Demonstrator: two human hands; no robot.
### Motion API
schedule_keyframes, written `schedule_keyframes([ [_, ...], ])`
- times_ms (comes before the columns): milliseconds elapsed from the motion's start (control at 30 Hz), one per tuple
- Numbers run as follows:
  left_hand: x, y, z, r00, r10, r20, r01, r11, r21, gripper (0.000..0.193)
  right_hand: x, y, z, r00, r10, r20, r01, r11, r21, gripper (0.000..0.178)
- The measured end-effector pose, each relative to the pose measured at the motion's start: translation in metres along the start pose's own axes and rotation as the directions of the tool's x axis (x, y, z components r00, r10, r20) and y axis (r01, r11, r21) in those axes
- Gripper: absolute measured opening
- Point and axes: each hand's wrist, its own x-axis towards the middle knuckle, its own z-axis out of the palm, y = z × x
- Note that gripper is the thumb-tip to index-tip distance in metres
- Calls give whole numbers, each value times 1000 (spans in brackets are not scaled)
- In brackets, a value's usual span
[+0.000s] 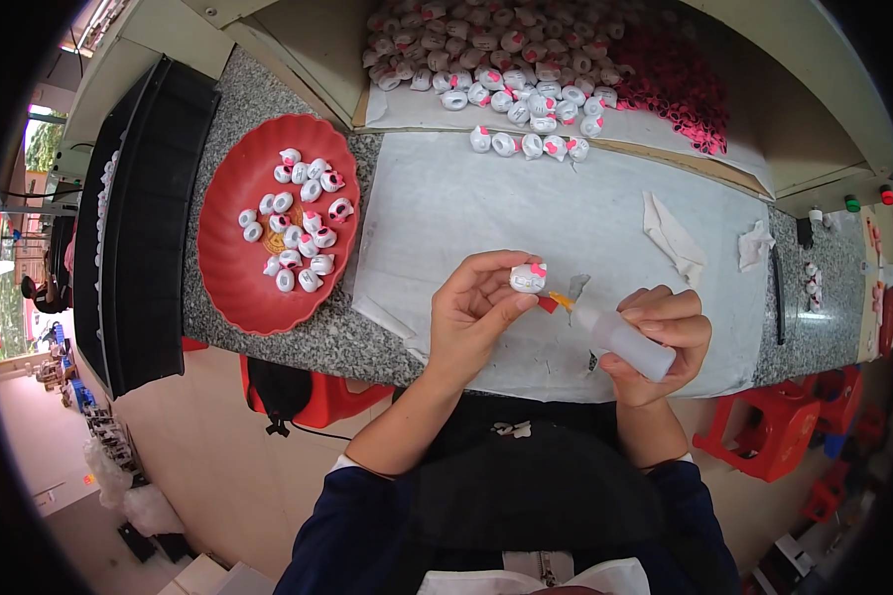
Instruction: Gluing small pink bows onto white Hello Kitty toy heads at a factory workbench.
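The left hand fingers pinch one small white toy with a pink bow. The right hand fingers wrap one soft plastic bottle. One round red plate holds about twenty toys.

granite worktop | red stools | tan floor

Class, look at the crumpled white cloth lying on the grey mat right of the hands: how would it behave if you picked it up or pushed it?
The white cloth is creased and folded, so it probably flops and drapes. It looks thin, so likely light; pushed, it would probably bunch up.
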Motion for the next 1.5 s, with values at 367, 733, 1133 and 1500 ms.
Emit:
schedule_keyframes([
  [367,0,0,0,1000,-22,11,22,1000,-16,33,-1,2,1,1000,-6,29,7,1000,-3,45],
  [733,-1,1,0,1000,-25,5,26,999,-20,32,1,0,0,999,-31,38,33,998,-49,40],
  [1133,-1,0,0,997,-68,38,68,998,2,33,-1,3,1,997,-58,51,58,998,10,48],
  [1500,0,-7,-2,991,105,87,-122,966,226,30,1,-1,3,998,-19,55,23,997,-72,37],
])
